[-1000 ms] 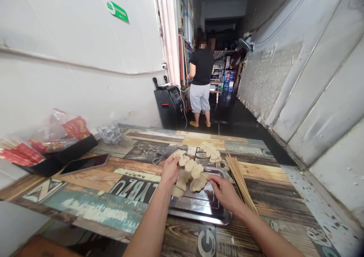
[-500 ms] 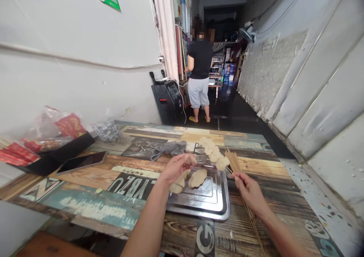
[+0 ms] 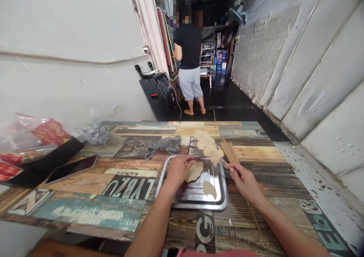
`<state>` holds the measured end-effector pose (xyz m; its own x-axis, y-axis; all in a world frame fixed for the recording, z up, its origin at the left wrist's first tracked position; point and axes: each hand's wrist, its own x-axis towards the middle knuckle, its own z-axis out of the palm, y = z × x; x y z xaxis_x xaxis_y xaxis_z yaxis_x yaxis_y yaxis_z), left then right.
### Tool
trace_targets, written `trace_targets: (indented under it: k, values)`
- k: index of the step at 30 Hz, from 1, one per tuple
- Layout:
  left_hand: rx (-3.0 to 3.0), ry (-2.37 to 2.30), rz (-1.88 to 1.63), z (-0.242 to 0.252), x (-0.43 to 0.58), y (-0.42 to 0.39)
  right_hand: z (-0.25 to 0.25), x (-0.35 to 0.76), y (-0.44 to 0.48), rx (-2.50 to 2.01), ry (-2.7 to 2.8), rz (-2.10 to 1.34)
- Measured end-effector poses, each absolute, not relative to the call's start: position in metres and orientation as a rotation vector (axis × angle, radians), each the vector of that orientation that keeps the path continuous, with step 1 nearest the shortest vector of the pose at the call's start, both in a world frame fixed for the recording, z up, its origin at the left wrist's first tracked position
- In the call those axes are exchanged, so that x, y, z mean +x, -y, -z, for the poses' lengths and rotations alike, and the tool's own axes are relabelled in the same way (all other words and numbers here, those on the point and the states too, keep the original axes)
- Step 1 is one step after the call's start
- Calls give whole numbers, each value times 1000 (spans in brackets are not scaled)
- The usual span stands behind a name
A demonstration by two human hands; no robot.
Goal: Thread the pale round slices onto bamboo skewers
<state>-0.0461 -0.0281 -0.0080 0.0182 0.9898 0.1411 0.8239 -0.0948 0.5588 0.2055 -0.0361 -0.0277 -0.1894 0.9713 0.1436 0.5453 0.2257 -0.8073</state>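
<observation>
My left hand (image 3: 179, 170) is over the metal tray (image 3: 182, 205). Its thumb and fingers are drawn together at the upper left edge of a flat beige slice (image 3: 195, 172); the exact grip is partly hidden. A smaller beige slice (image 3: 209, 190) lies on the tray's right part. With fingers pinched, my right hand (image 3: 243, 179) holds the near end of a thin skewer (image 3: 225, 162). Several flat beige slices (image 3: 209, 148) are threaded along it, pointing away and to the left. Under and beyond that hand lies a bundle of bare wooden skewers (image 3: 229, 151).
A grey cloth (image 3: 163, 146) lies behind the tray. Leftward are a phone (image 3: 72, 168), a black box with red packets (image 3: 57, 160) and a crumpled clear bag (image 3: 95, 132). A person (image 3: 189, 56) stands beyond the table beside a black speaker (image 3: 157, 94).
The view has shifted slightly. My left hand has lowered to the slice on the tray, and a smaller slice now shows at the tray's right. The right hand keeps its hold on the loaded skewer.
</observation>
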Motion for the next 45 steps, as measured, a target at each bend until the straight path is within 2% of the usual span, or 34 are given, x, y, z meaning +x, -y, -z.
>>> trace_targets:
  k: [4,6,21,32,40,45]
  values:
    - [2049,-1902,-425,13,-48,29,28,203,36,-1397,1855,-809]
    - [2102,-1842,-383,15,-42,31,27,202,36,-1400,1852,-813]
    - [1987,-1780,-681,22,-35,30,25,202,38,-1394,1872,-792]
    - [2126,-1668,-578,25,-30,30,25,203,38,-1385,1869,-784]
    - [2084,-1570,-803,16,-39,28,26,204,38,-1368,1865,-792]
    - [1360,-1513,-1215,10,-53,24,27,203,40,-1357,1849,-793]
